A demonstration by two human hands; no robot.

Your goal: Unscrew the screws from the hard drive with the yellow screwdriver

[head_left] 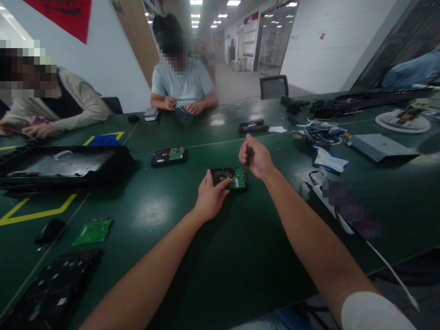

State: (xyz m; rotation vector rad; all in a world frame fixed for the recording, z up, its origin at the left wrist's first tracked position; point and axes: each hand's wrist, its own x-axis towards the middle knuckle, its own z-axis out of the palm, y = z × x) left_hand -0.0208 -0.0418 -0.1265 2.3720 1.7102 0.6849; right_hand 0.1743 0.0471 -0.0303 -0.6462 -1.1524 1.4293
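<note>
the left hand grips the near edge of a hard drive mid-table, bare green table nearer; the right hand clenches a screwdriver above it; a second drive lies apart

Loose green circuit board; second hard drive
</note>
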